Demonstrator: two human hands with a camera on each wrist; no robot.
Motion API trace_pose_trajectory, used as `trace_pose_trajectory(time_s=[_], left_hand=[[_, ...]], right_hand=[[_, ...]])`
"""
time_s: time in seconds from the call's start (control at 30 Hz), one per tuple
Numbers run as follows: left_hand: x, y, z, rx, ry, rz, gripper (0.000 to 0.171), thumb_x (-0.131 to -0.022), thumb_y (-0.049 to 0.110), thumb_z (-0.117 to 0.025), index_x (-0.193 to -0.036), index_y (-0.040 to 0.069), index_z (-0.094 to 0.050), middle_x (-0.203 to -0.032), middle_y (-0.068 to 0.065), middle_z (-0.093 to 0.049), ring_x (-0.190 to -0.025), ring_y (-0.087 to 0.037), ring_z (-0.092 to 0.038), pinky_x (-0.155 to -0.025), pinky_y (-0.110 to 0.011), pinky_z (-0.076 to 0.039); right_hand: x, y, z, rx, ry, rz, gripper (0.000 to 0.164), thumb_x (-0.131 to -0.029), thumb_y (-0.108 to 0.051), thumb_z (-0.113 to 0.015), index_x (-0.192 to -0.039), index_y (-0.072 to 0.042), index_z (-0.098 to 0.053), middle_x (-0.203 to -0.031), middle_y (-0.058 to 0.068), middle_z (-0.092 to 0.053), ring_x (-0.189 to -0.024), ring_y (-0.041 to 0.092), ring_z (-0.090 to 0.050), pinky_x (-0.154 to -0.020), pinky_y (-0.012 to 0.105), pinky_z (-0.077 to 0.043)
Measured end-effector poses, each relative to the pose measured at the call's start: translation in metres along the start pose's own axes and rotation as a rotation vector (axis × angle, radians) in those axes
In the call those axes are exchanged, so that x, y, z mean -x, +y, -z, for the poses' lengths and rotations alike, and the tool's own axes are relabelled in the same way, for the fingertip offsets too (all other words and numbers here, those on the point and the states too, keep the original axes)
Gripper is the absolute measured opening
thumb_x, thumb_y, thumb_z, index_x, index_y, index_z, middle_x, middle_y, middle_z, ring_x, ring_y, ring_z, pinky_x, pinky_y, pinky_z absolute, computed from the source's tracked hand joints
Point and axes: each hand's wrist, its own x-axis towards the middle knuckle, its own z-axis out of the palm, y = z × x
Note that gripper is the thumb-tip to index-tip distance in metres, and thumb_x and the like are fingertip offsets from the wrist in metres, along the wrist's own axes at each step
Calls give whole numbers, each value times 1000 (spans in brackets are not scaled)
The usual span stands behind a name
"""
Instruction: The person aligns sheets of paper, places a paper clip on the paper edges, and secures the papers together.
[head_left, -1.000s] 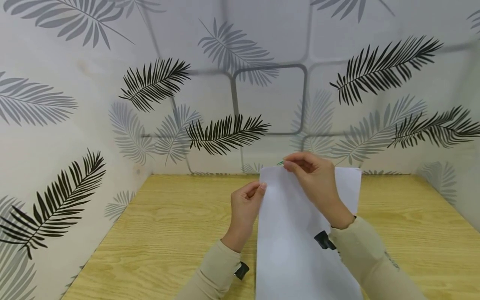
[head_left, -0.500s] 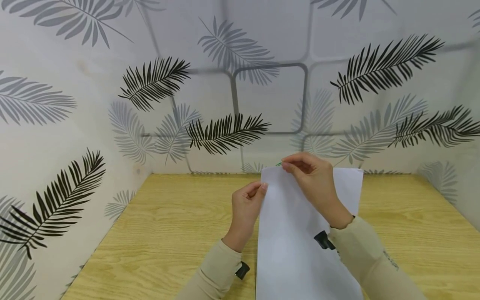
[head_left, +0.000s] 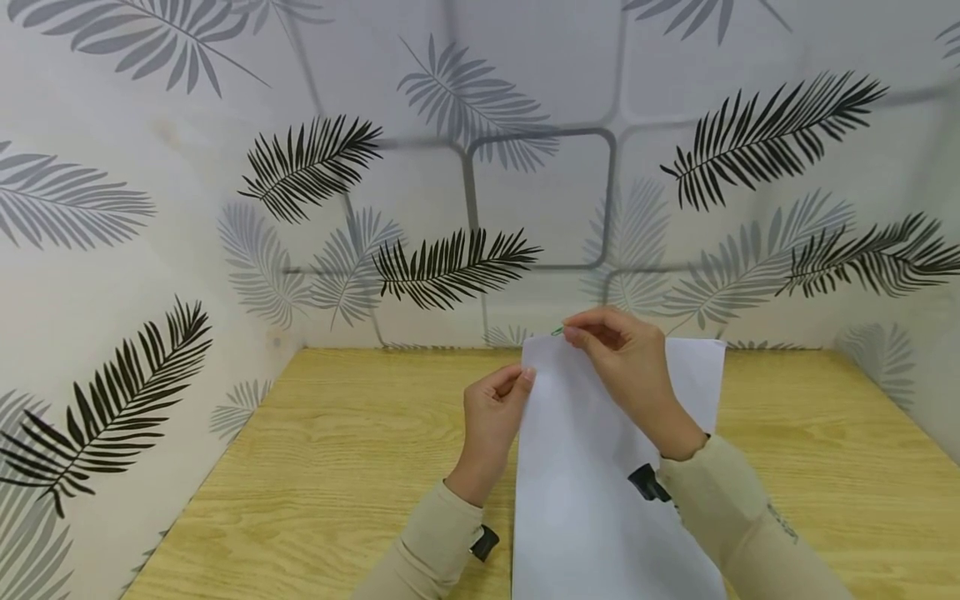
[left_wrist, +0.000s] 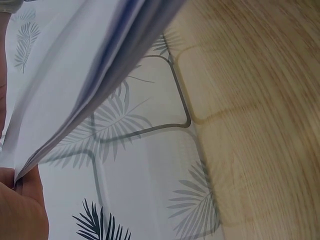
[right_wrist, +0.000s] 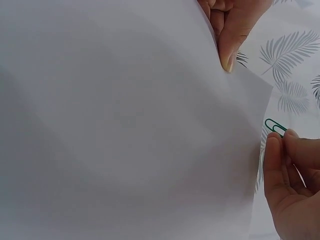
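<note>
The table [head_left: 337, 450] spreads across the near part of the scene, with the far wall [head_left: 540, 200] behind it and a side wall [head_left: 97, 275] along its left. The sheets of paper [head_left: 577, 492] are right of centre, over the table, running from the near edge of the view to the far wall. The left hand [head_left: 491, 412] is at their left edge, near the far left corner. The right hand [head_left: 630, 367] is to its right, before the far end of the sheets, the right sleeve [head_left: 723, 500] crossing their right side. The paper clip [head_left: 557, 331] sits left of the right fingertips, at the far edge; whether it touches the sheets is unclear.
</note>
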Motion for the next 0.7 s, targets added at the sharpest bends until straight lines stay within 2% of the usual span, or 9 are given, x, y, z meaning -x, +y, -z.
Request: trace_pose_trajectory(time_s=[0.17,0.3,0.53,0.7], left_hand=[[1,0,0,1,-5,-6,21,-91,9,-66,-104,-8,-70,-93,-21,-70,-81,-28,-68,-67,-22,-52],[1,0,0,4,-11,-11,22,-92,8,-66,-105,-9,-70,-94,-22,-70,-81,-28,-68,-67,-22,-53],[1,-1,-2,-3,-4,-33,19,-90,5,-67,-101,-10,-70,-90,-23,-69,-74,-10,-63,-64,-17,-49],[1,-3,-3,-16,2,-57,17,-89,3,-67,-99,-11,-71,-86,-24,-68,-65,-4,-55,-58,-15,-44]], right_hand=[[1,-1,-1,11,-5,9,8,-83,-1,-73,-91,0,-73,-85,11,-70,-74,5,-65,-69,16,-51],[1,-2,-1,17,-8,14,8,-83,-1,-73,-91,0,-73,-85,11,-70,-74,5,-65,-69,16,-51],[-1,-3,0,47,-5,22,8,-82,0,-74,-91,0,-74,-84,10,-71,-73,3,-64,-67,15,-50],[-2,-3,1,96,3,39,8,-81,0,-75,-89,-2,-75,-83,8,-72,-72,6,-65,-66,13,-49]])
